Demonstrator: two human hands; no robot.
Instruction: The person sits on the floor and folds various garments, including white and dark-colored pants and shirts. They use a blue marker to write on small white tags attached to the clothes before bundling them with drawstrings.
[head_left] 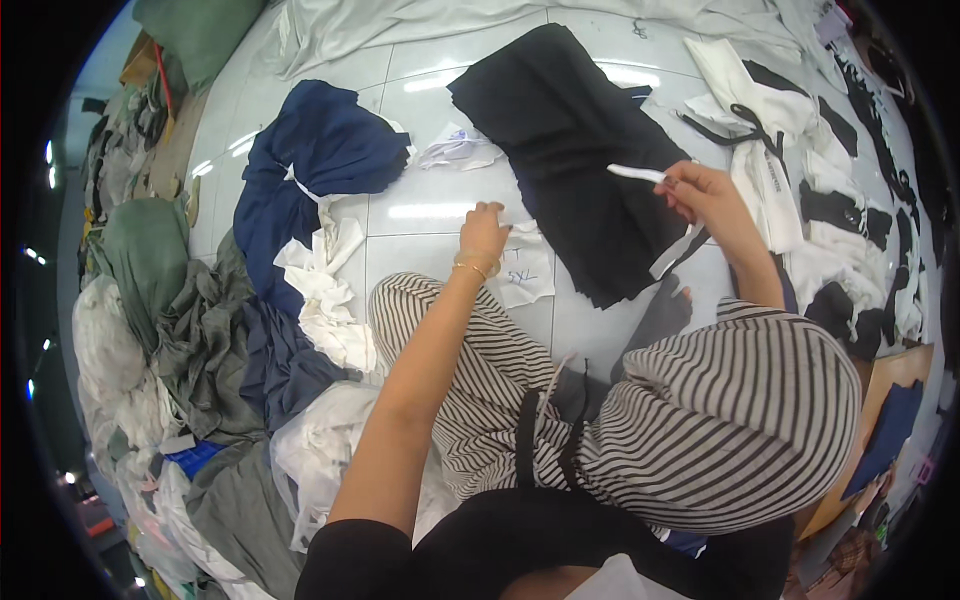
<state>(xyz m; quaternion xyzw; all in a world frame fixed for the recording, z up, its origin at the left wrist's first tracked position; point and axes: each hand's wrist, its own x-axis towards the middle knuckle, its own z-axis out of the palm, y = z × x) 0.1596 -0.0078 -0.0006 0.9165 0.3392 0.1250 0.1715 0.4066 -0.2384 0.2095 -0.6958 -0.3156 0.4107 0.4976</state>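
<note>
Right hand [695, 195]: fingers pinch the white strip [635, 173] at the right edge of the black cloth [580, 150]. Left hand [484, 238]: beside the paper [525, 285], finger grip not discernible. Open floor [415, 250] extends toward the blue cloth [320, 140].

Strip, one: white, narrow, pinched in the right hand [708, 197]; I see its free end [632, 172] pointing left above the black cloth. Black cloth [570, 130], one piece or stack, I cannot tell which: broad, roughly oblong, lightly creased, spread slantwise on the pale tiled floor [420, 215]. White sheet [538, 292], one: blue handwritten marks, lying flat beside the cloth's left edge, near the left hand [483, 238]; contact I cannot confirm.
</note>
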